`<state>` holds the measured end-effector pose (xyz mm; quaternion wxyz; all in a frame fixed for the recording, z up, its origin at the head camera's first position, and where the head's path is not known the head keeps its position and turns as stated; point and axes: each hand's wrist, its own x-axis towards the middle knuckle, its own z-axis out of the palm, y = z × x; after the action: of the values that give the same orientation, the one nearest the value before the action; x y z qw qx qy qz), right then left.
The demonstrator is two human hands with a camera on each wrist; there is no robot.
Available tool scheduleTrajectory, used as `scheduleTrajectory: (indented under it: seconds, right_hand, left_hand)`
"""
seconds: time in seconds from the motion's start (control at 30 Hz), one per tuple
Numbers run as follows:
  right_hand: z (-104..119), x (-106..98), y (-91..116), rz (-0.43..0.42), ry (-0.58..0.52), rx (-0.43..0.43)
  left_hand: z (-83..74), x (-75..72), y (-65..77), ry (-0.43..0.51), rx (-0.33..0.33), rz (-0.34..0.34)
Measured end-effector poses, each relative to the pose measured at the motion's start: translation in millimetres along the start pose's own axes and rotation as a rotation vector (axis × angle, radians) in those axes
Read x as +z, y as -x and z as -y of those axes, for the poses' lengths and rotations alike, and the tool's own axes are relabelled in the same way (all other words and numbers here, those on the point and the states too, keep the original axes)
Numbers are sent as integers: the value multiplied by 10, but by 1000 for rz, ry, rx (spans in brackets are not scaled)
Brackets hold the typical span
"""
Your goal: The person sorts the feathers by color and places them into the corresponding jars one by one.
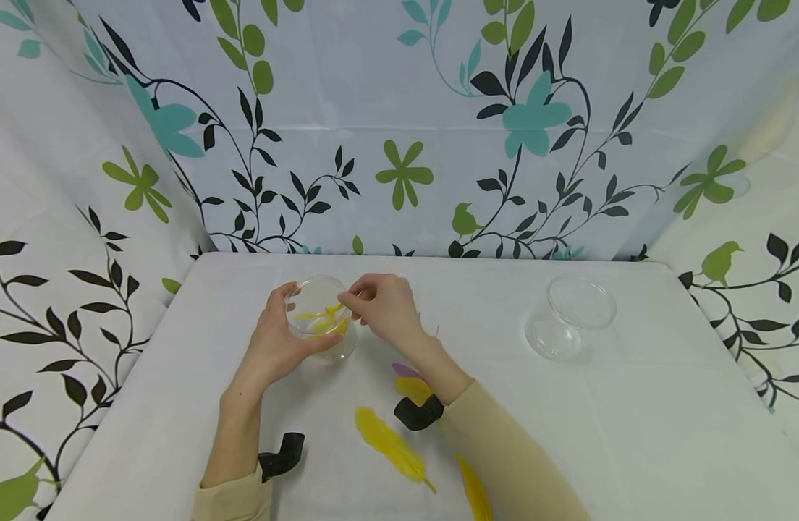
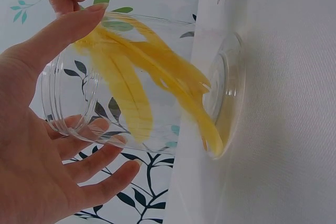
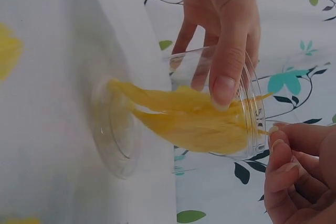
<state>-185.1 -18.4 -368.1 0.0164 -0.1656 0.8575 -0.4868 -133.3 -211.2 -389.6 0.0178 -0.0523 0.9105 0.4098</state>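
Observation:
A clear jar (image 1: 339,353) stands on the white table with several yellow feathers (image 2: 152,66) inside, their broad ends down. My left hand (image 1: 277,334) holds the jar near its rim, thumb on the near side and the other fingers spread around the far side. At the mouth, my right hand (image 1: 388,307) pinches the thin quill of a yellow feather (image 3: 197,135) between thumb and forefinger. Another quill pokes out past the rim in the right wrist view.
A second clear jar (image 1: 552,339) stands at the right of the table. Nearer me lie a yellow feather (image 1: 389,443), another yellow feather (image 1: 474,492) partly beneath my right sleeve, and yellow and purple feathers (image 1: 407,370) by my right wrist. Patterned cloth (image 1: 347,87) hangs behind.

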Motion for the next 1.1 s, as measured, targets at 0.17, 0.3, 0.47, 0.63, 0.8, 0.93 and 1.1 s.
scheduleTrajectory:
  seconds: [0.17,0.3,0.47,0.63,0.8,0.93,1.1]
  right_hand:
    - [-40,-11,13,2,-30,3]
    - [-96,-41,39,5,-80,5]
    - [-162,-122,109,10,-132,16]
    - [-266,-245,204,-10,-171,67]
    - [-428,-374,298,-46,-207,120]
    - [-543,-471,379,-67,-218,140]
    - [-660,-579,489,-88,-213,178]
  left_hand:
    - [-5,-7,6,-4,1,0]
    - [-9,-10,10,-3,-3,-1]
    - [-10,-6,10,-4,-7,-3]
    - [-14,-10,7,-14,-5,-1]
    - [-16,-20,7,-25,5,-6]
    - [-17,-21,6,-21,12,-1]
    - [-23,-17,9,-18,13,5]
